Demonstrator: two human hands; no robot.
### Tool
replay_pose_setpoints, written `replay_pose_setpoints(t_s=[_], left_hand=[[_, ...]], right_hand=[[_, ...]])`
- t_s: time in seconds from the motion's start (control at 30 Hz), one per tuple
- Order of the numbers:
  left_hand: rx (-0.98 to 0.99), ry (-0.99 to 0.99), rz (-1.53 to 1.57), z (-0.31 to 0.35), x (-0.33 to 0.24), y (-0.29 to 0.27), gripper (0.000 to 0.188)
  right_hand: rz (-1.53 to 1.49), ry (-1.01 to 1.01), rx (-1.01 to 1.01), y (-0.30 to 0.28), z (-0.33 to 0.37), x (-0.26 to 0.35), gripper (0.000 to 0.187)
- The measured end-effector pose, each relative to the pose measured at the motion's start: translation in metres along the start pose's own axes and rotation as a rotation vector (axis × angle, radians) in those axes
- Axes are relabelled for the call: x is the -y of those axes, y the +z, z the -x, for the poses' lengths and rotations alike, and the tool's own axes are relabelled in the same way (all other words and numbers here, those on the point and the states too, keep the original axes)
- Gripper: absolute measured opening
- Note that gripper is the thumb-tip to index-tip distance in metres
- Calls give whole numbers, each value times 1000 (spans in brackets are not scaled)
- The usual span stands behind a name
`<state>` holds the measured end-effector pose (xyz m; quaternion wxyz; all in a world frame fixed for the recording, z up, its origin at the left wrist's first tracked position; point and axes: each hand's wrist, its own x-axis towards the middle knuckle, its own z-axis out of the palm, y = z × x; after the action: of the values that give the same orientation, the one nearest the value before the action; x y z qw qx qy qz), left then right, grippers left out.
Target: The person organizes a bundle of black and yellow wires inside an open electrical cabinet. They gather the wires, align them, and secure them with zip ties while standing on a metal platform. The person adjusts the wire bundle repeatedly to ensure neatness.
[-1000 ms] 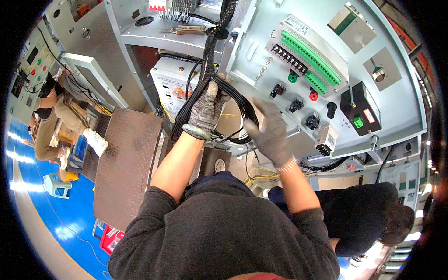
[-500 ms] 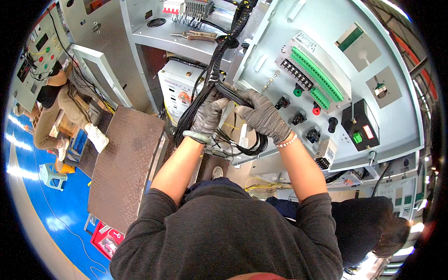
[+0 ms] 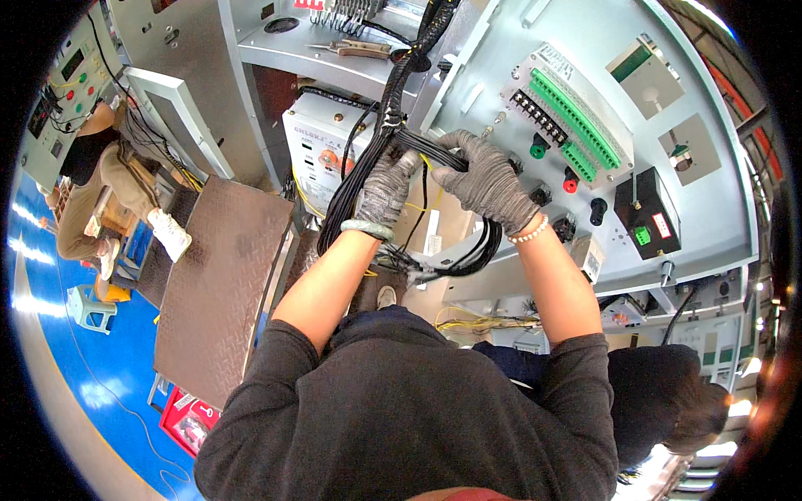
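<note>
A thick black wire harness (image 3: 393, 104) comes down from the cabinet and splits in two below a tied spot. My left hand (image 3: 386, 194), in a grey knit glove, is closed on the black wires just under the split, beside the left branch (image 3: 344, 200). The gloved right hand (image 3: 489, 179) grips the right branch, which bends over and hangs in a loop (image 3: 483, 255) below it. A thin yellow strand (image 3: 427, 160) shows between my hands; I cannot make out whether either hand touches it. The fingertips of both hands are partly hidden.
On the right stands an open panel door (image 3: 710, 217) with a green terminal strip (image 3: 576, 117). A white box (image 3: 322, 146) is behind the wires; pliers (image 3: 355, 48) lie on the shelf above. A brown tread-plate platform (image 3: 225, 284) is left. Other people (image 3: 117, 179) are on both sides.
My right hand has moved slightly right and down with the right branch, so the hands are farther apart. The loop has swung right, and the yellow strand now shows between them.
</note>
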<state>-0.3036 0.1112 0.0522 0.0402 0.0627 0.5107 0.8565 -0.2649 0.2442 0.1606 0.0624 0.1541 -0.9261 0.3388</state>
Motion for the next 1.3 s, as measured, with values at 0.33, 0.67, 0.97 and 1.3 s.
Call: replay_pose_setpoints(t_s=[0.33,0.67,0.97,1.3], left_hand=[[-26,-10,-18,7,-13,11,23],[-70,210,-200,-22,39,-14,20],[-66,-127,168,16,-22,12,21],[-98,-159,151,23,-36,14,18]], right_hand=[[493,24,121,6,-9,-6,39],[-126,331,323,1,-26,27,47],[713,18,214,-4,-12,32,34],[728,-278,91,14,-18,2,35]])
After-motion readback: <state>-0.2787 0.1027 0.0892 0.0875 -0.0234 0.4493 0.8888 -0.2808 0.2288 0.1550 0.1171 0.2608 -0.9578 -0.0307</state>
